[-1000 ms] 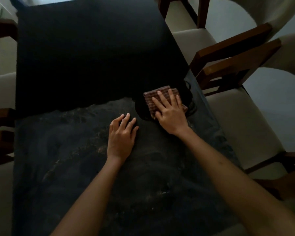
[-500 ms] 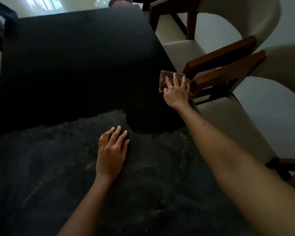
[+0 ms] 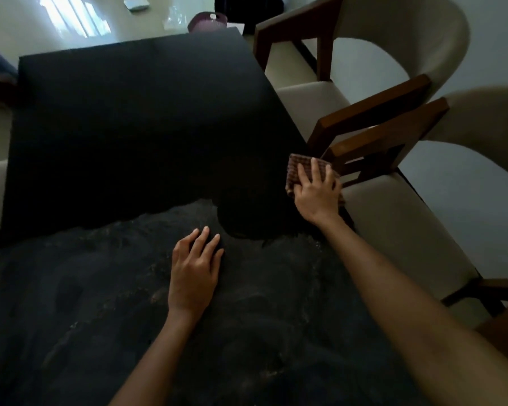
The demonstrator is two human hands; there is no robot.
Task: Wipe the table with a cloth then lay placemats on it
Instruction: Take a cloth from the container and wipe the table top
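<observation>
The right hand (image 3: 316, 193) lies flat with its fingers spread and fairly straight, pressing down on a folded brown checked cloth (image 3: 298, 168) at the right edge of the dark, stone-patterned desk (image 3: 129, 127). It pins the cloth under the palm and fingers; it does not curl round it. The cloth sits just beside the wooden arm of a cream upholstered chair (image 3: 393, 218) drawn up to that side, and part of it seems to reach the very edge of the desk, though the dim light makes the exact line hard to read.

The left hand (image 3: 194, 268) rests palm down on the near half of the desk, fingers loosely extended and holding nothing, well apart from the cloth and apparently bracing the body.

The cloth lies directly beneath the right hand, so that hand alone is placed to drive it. Nearly all the unwiped-looking surface stretches away to the left and forward of the cloth, with the desk's long axis running away from the person. My judgement is that the wiping is under way and that the coming stroke must go leftward or away along the edge. No placemats are in view, so that step looks not yet begun.
</observation>
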